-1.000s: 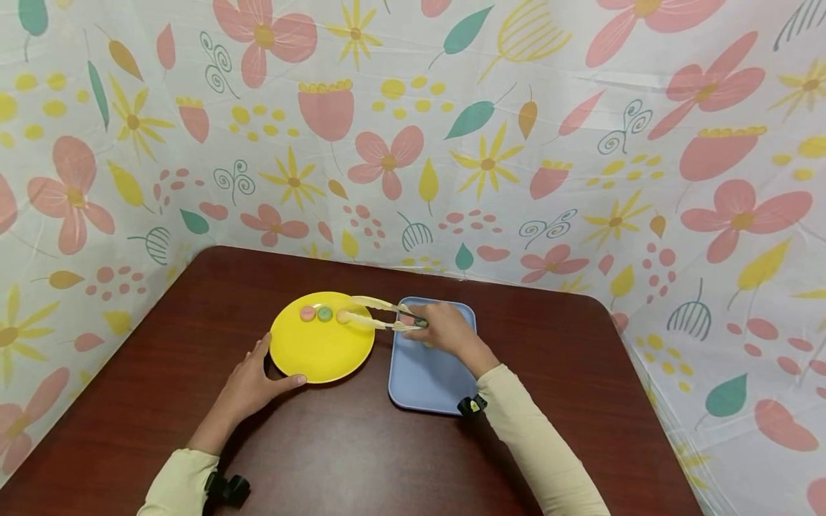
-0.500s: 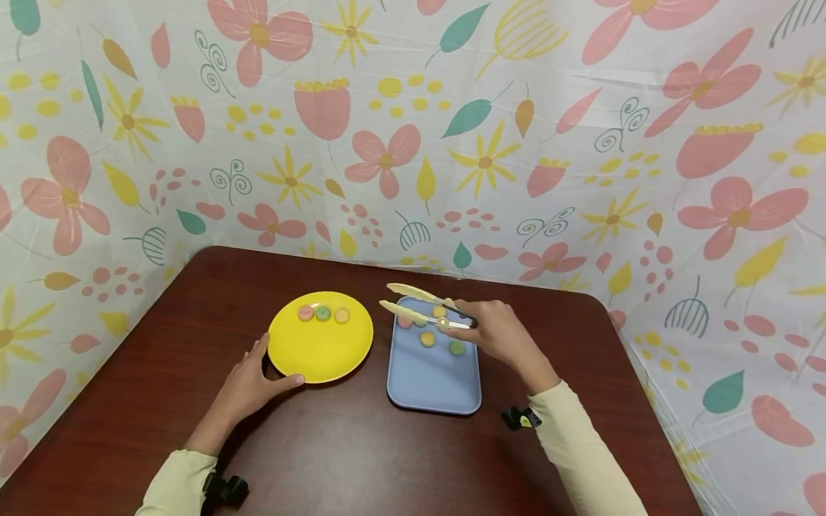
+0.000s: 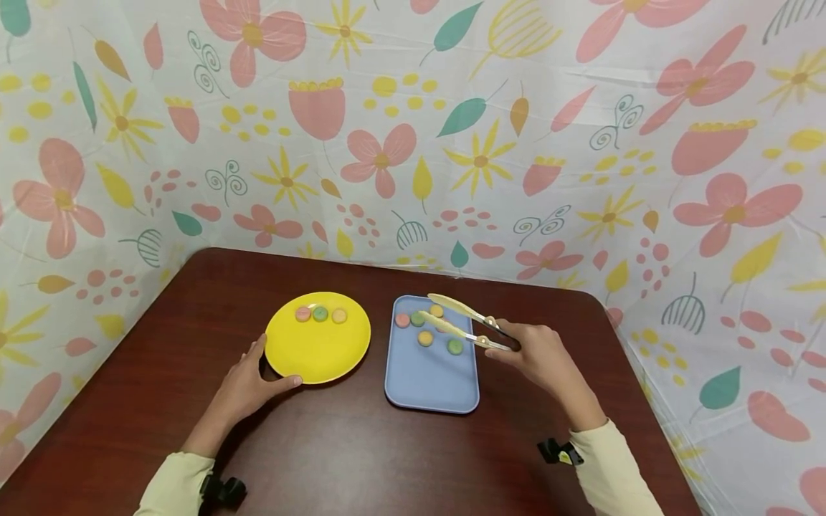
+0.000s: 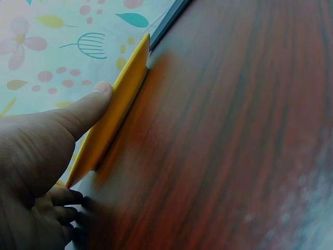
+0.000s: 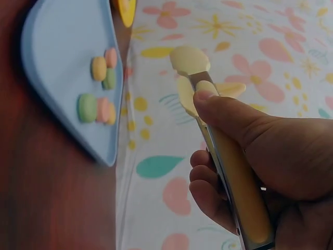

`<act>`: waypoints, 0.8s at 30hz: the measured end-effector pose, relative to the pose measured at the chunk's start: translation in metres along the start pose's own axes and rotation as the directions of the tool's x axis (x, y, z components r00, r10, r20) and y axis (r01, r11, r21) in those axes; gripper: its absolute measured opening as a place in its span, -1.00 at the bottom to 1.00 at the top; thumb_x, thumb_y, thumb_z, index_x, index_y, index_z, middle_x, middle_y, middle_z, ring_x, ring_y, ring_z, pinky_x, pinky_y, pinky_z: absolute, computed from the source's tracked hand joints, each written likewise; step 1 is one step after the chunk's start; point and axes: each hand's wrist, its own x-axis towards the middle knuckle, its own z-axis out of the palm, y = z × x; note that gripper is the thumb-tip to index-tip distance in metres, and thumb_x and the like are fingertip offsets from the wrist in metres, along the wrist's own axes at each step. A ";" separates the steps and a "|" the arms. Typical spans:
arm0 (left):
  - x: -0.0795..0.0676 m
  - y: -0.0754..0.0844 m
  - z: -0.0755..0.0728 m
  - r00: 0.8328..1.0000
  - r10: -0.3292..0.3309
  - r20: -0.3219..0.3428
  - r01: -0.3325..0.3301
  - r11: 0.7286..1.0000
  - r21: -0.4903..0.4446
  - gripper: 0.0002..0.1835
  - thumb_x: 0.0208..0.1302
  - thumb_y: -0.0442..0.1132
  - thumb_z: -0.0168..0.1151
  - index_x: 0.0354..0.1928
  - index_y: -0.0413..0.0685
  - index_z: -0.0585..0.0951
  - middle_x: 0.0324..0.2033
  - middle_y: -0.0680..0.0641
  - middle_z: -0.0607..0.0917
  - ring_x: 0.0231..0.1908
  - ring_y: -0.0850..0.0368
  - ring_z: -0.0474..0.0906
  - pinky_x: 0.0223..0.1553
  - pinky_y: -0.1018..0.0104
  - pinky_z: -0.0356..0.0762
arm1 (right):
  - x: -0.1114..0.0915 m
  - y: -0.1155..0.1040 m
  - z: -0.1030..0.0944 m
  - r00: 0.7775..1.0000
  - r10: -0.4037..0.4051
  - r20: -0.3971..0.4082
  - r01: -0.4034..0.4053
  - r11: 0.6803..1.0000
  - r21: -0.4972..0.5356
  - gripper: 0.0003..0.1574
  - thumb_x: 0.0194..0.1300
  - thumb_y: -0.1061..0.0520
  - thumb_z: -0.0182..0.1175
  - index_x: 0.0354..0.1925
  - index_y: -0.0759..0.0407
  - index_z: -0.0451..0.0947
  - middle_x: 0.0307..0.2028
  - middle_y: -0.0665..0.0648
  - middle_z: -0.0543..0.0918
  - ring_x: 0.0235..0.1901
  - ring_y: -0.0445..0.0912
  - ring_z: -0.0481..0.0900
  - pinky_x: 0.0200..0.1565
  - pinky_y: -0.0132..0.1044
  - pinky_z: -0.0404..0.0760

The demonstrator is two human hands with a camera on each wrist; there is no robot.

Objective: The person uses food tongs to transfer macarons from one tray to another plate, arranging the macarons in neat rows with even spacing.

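My left hand holds the rim of a round yellow plate, its thumb over the near edge and its forefinger along the left side. A pink macaron, a green macaron and a yellow macaron sit in a row toward the plate's back. My right hand grips tongs with cream tips; their arms stand apart over the blue tray, nothing between them. Several pink, green and yellow macarons lie on the tray; in the right wrist view a green macaron sits nearest.
Plate and tray stand side by side on a dark brown wooden table, a narrow strip of wood between them. Behind the table hangs a white sheet printed with flowers and leaves.
The tongs have let go of the yellow macaron at the end of the plate's row. My right hand has drawn back rightward with them over the tray. My left hand keeps its place.
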 end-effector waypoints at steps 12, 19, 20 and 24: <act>-0.001 0.000 0.000 1.000 -0.002 0.000 0.002 1.000 -0.003 0.44 0.05 0.40 0.45 0.63 -0.25 -0.20 0.53 -0.53 -0.05 0.46 -0.65 -0.11 0.31 -0.59 0.04 | -0.032 0.020 0.002 1.000 0.031 -0.002 -0.031 0.999 -0.031 -0.32 0.17 -0.07 0.52 0.17 0.22 0.67 -0.60 -0.08 0.51 -0.53 -0.16 0.37 -0.41 -0.14 0.43; -0.001 0.000 0.000 1.000 0.001 -0.004 -0.001 1.000 -0.001 0.43 0.05 0.40 0.45 0.63 -0.26 -0.19 0.53 -0.53 -0.03 0.46 -0.65 -0.10 0.31 -0.58 0.04 | -0.041 0.026 0.003 1.000 0.016 0.000 -0.016 0.998 -0.056 -0.35 0.13 -0.05 0.54 0.12 0.24 0.70 -0.43 0.03 0.70 -0.50 -0.14 0.47 -0.40 -0.07 0.51; -0.001 -0.001 0.000 1.000 0.003 -0.005 -0.003 1.000 -0.001 0.43 0.05 0.40 0.45 0.63 -0.26 -0.19 0.53 -0.53 -0.03 0.45 -0.66 -0.10 0.31 -0.58 0.04 | -0.042 0.026 0.003 1.000 0.019 0.004 -0.019 0.998 -0.056 -0.36 0.13 -0.05 0.54 0.11 0.23 0.70 -0.46 0.00 0.68 -0.50 -0.14 0.47 -0.41 -0.08 0.51; 0.000 -0.001 0.000 1.000 0.005 -0.005 -0.005 1.000 0.003 0.43 0.05 0.41 0.45 0.62 -0.27 -0.19 0.53 -0.53 -0.02 0.45 -0.66 -0.09 0.31 -0.58 0.04 | -0.045 0.029 0.005 0.999 0.029 0.026 -0.028 0.998 -0.053 -0.39 0.13 -0.05 0.54 0.09 0.21 0.71 -0.57 -0.09 0.56 -0.54 -0.18 0.42 -0.46 -0.15 0.46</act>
